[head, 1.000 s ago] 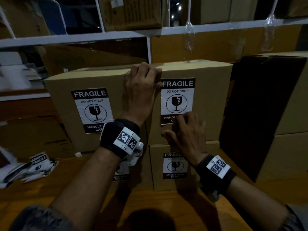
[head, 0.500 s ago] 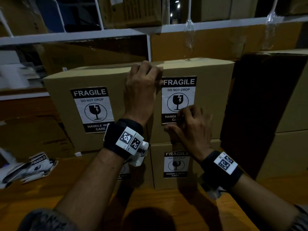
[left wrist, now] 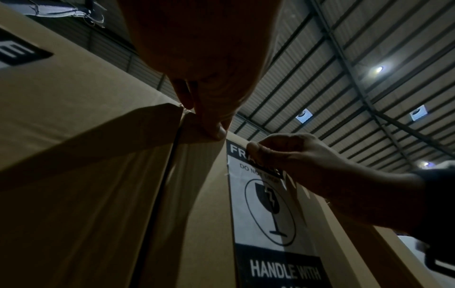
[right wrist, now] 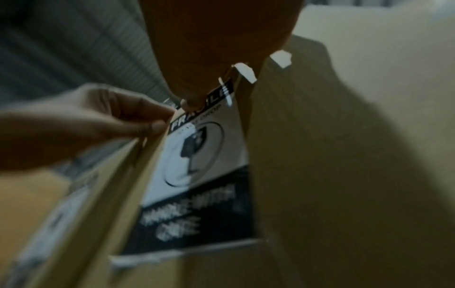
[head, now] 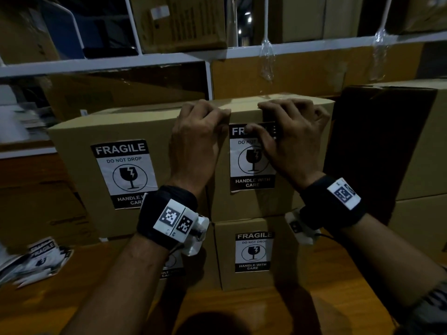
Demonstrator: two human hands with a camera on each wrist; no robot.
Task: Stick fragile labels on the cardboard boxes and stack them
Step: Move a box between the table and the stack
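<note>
Our left hand [head: 196, 141] hooks its curled fingers over the top front edge of the upper right box [head: 285, 201], at that box's left corner, with the thumb down on the front face just beside the label [head: 251, 163]. Our right hand [head: 292, 143] curls its fingers over the same top edge further right, and its thumb presses the black FRAGILE band at the label's top. From the left wrist view the left fingertips [left wrist: 216, 132] sit on the box corner, right by the label's upper left corner. The right wrist view is blurred, but it shows the right thumb on the black band.

The label lies on the front face of the box, upright; its lower left corner looks slightly lifted. This box stands on a lower box [head: 280, 274] that carries its own label [head: 252, 252]. Just to the left, touching or nearly so, stands another box [head: 77, 180] with a label [head: 124, 172] on its front. A dark box [head: 377, 146] stands to the right. All rest on a wooden table [head: 96, 281], where loose labels [head: 41, 259] lie in a heap at the far left. White shelving [head: 121, 60] with more cartons runs behind.
</note>
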